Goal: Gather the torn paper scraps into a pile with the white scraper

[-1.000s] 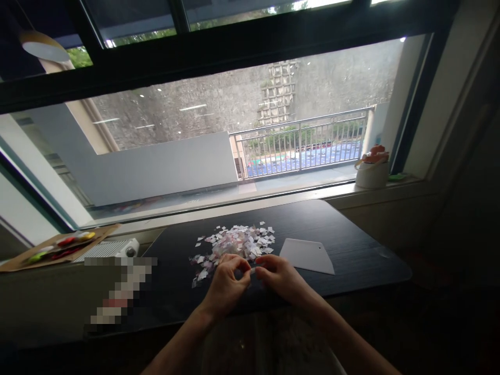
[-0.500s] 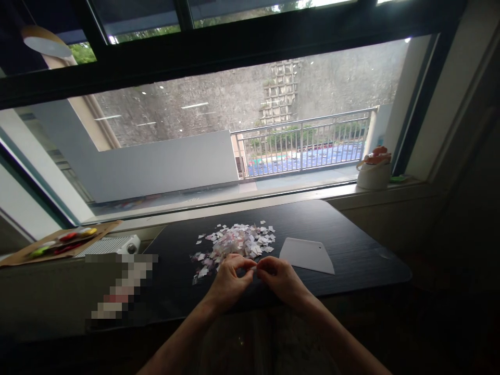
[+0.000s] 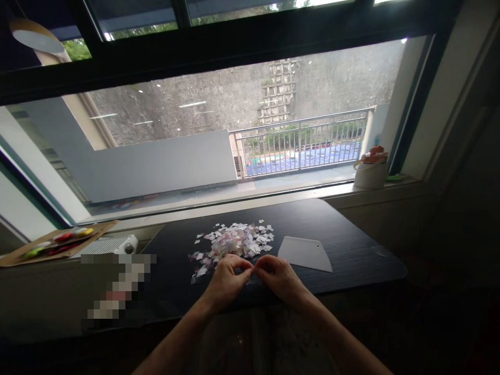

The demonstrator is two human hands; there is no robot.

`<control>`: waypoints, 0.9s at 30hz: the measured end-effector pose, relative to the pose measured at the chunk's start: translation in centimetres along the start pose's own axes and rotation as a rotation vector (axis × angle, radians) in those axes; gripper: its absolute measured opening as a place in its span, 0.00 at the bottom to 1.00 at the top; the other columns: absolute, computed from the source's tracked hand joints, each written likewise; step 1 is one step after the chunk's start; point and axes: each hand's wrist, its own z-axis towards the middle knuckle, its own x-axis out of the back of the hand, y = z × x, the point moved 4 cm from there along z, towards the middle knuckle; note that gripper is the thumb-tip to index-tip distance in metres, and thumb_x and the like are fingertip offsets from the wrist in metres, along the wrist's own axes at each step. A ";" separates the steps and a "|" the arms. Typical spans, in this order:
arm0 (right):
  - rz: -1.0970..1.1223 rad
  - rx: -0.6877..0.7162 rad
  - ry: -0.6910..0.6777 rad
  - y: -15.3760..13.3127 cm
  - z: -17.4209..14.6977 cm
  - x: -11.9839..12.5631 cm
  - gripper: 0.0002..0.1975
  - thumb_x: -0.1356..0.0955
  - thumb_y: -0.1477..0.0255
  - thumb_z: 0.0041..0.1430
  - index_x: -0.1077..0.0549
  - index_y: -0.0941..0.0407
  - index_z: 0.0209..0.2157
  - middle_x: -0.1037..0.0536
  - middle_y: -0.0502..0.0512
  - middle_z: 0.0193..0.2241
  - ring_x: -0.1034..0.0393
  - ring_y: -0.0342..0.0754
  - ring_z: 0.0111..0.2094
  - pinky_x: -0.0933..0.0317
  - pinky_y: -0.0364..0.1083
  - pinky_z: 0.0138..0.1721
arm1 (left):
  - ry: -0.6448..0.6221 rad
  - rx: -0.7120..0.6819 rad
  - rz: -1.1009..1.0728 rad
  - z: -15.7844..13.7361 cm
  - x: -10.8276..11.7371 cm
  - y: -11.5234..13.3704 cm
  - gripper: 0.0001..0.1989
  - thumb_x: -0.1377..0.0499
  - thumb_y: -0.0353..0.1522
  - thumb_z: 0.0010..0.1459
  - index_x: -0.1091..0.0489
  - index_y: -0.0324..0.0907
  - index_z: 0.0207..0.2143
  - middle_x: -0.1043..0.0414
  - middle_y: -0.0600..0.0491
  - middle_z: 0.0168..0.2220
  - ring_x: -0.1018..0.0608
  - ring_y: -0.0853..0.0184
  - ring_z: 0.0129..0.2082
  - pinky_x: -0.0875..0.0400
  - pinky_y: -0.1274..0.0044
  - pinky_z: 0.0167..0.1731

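Observation:
Near the front edge of the black table, my left hand (image 3: pixel 227 277) is closed in a pinch, its thumb and forefinger pressed together. My right hand (image 3: pixel 276 275) pinches the same way, and the fingertips of both hands meet. Whatever lies between them is too small to make out. Just beyond my left hand spreads a pile of small white and pinkish paper scraps (image 3: pixel 236 238), with loose pieces around it. To the right of my right hand lies a flat white scraper-shaped plate (image 3: pixel 304 253) with a small hole near one corner.
The black table (image 3: pixel 351 245) has a rounded right end and stands against the window sill. On the sill at right is a white pot (image 3: pixel 370 174) with orange things on top. At left lies brown paper (image 3: pixel 19 254) with colourful items, beside a white radiator (image 3: pixel 103 246).
My fingertips have come closer together; a small pale bit visible between them earlier is now hidden. The whole view has shifted slightly. The paper pile and white plate stay where they were.

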 end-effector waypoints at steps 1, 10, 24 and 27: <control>0.006 0.001 -0.007 -0.1 0.0 0.0 0.07 0.34 0.71 0.51 0.24 0.57 0.26 0.26 0.48 0.21 0.33 0.43 0.25 0.42 0.40 0.28 | -0.007 0.003 -0.001 0.0 0.0 0.2 0.07 0.40 0.34 0.49 0.24 0.41 0.26 0.24 0.51 0.29 0.24 0.63 0.35 0.31 0.73 0.39; 0.044 -0.045 0.070 -0.4 -0.2 0.6 0.08 0.36 0.73 0.52 0.24 0.57 0.27 0.24 0.50 0.21 0.32 0.44 0.25 0.40 0.40 0.27 | -0.022 -0.021 0.079 -0.1 1.9 -0.5 0.11 0.44 0.34 0.52 0.23 0.42 0.31 0.23 0.50 0.32 0.25 0.61 0.39 0.32 0.69 0.43; -0.421 -0.044 0.041 -1.1 -0.7 3.3 0.10 0.35 0.71 0.55 0.22 0.54 0.29 0.20 0.55 0.28 0.27 0.50 0.31 0.39 0.44 0.32 | 0.037 -0.031 0.152 -0.6 3.0 -1.0 0.09 0.44 0.33 0.51 0.23 0.44 0.31 0.24 0.52 0.31 0.25 0.63 0.36 0.32 0.71 0.42; -0.424 -0.063 0.016 -1.5 -0.4 3.4 0.08 0.34 0.70 0.53 0.22 0.53 0.28 0.21 0.53 0.25 0.28 0.49 0.28 0.40 0.43 0.30 | 0.043 -0.053 0.153 -0.6 3.1 -0.9 0.10 0.44 0.35 0.52 0.24 0.43 0.30 0.24 0.51 0.31 0.25 0.63 0.37 0.32 0.71 0.42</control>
